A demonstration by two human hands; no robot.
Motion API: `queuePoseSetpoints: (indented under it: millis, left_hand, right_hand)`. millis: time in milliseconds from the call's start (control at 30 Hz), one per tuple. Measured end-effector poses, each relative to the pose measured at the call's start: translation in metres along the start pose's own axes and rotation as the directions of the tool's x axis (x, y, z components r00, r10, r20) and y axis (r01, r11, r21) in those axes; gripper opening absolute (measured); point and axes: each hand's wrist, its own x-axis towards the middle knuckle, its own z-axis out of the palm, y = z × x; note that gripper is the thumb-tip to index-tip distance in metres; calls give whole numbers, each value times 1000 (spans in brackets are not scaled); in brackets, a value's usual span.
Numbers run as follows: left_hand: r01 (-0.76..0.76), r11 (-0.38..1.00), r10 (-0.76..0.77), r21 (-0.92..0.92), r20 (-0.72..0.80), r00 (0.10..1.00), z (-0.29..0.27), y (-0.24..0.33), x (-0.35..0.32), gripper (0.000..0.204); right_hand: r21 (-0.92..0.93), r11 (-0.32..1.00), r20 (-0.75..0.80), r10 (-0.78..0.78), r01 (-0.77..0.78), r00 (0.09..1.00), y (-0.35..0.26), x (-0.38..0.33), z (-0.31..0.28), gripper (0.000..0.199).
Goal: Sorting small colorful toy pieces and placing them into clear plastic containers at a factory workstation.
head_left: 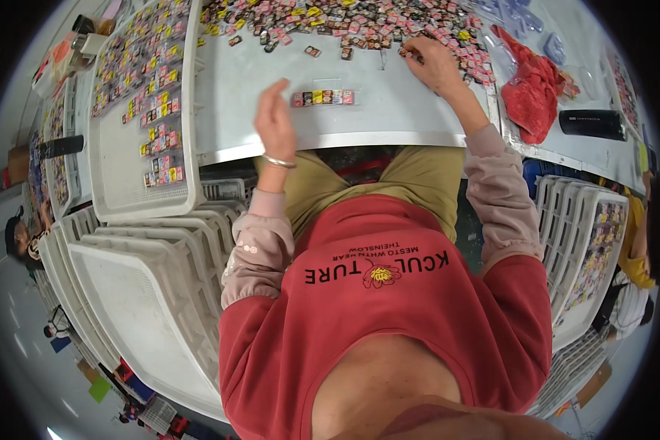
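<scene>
A clear plastic case holding a short row of small printed blocks (323, 97) in pink, yellow and black lies on the white table (249, 136) before me. My left hand (275, 121) is raised just left of that case, fingers stretched out together, with nothing in them. Farther away and to the right, my right hand (431, 66) is at the near edge of a wide pile of loose blocks (374, 26). Its fingertips are pinched on a small dark block (403, 51), partly covered by the fingers. A few single blocks (312, 51) lie apart from the pile.
On the left stands a white plastic tray (106, 165) with rows of filled cases, above stacked trays (139, 279). A red cloth (524, 88) and a black cylinder (592, 125) lie at right. More trays (587, 249) stand low on the right. Other people are at both sides.
</scene>
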Motion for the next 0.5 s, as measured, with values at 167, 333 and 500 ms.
queuePoseSetpoints:
  millis: [167,333,500]
  left_hand:
    - [94,995,-97,-26,-167,981,-38,-10,27,22]
    - [-399,887,320,231,313,894,3,-1,2,33]
    - [-569,807,390,159,581,715,39,7,-13,32]
  right_hand:
    - [833,510,99,245,-215,964,-5,-8,7,21]
    - [838,343,374,208,-425,904,-57,-14,12,30]
    - [864,151,461,151,-481,875,-64,-23,26,35]
